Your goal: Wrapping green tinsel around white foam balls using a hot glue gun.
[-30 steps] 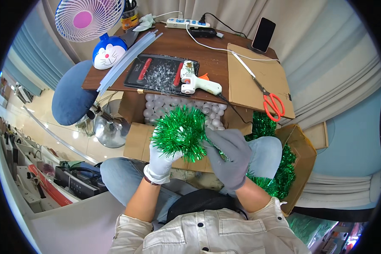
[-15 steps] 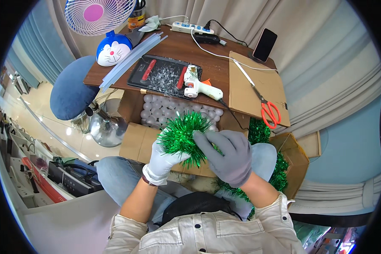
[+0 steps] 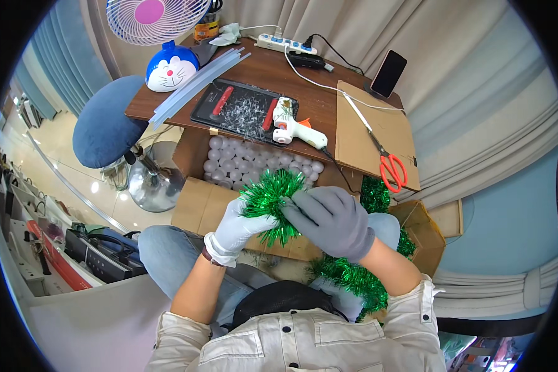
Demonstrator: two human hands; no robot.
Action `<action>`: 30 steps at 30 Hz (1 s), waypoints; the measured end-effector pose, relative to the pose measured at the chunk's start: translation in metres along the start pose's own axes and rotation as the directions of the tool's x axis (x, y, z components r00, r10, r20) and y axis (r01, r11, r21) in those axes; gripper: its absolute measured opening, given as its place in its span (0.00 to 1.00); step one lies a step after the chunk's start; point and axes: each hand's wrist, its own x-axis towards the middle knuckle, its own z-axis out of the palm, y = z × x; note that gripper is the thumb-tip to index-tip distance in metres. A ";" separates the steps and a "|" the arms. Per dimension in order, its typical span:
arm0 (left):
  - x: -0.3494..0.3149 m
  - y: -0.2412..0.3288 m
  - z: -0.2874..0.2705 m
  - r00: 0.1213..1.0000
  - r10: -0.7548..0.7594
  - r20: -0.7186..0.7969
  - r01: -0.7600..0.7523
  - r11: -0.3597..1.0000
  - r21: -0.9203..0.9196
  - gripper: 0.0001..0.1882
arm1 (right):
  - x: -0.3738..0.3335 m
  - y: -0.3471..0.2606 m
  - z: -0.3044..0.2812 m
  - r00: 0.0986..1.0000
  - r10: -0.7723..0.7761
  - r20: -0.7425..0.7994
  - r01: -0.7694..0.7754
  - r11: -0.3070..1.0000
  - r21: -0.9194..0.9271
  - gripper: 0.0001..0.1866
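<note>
Green tinsel ball (image 3: pixel 273 201), bushy and glittering, sits over the lap, just in front of the open cardboard box (image 3: pixel 195 204) of pale plastic balls (image 3: pixel 254 164). Left hand (image 3: pixel 239 226), white glove, is closed under it; right hand (image 3: pixel 335 220), grey glove, is clamped on its near side, pressing the strand down. Looks like the wrapping step: the next move calls for turning the ball and feeding more garland (image 3: pixel 350 279), which trails from below the right wrist. Beyond the box, the bench (image 3: pixel 313 115) carries a glue gun (image 3: pixel 294 127); red scissors (image 3: pixel 392 170) lie further right.
</note>
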 end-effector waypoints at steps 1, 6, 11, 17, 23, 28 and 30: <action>0.001 0.000 0.000 1.000 -0.014 0.002 0.014 1.000 -0.017 0.21 | -0.001 0.003 -0.002 1.000 0.000 0.001 0.000 1.000 -0.003 0.16; 0.003 -0.005 0.003 0.995 0.048 0.088 -0.030 0.980 -0.194 0.26 | -0.009 0.015 -0.013 0.909 0.355 0.218 -0.408 0.651 0.641 0.18; 0.002 -0.008 0.000 0.997 0.014 0.074 0.001 0.980 -0.197 0.26 | -0.019 0.008 -0.021 0.815 0.570 0.106 -0.422 0.457 0.783 0.26; 0.003 -0.009 0.001 0.997 -0.029 0.071 0.039 0.989 -0.143 0.24 | -0.019 0.005 -0.017 0.927 0.375 -0.020 -0.270 0.703 0.658 0.30; 0.004 -0.005 0.005 0.994 -0.042 0.100 0.052 0.994 -0.096 0.22 | -0.014 0.000 -0.012 0.986 0.166 0.020 -0.154 0.861 0.485 0.32; 0.004 -0.005 0.005 0.994 -0.094 0.056 0.097 0.994 -0.052 0.20 | -0.018 -0.005 -0.005 0.997 0.079 -0.003 -0.076 0.964 0.255 0.29; 0.004 -0.007 0.004 0.994 -0.103 0.042 0.103 0.995 -0.014 0.18 | -0.020 -0.007 -0.002 0.997 0.073 0.015 -0.074 0.966 0.248 0.29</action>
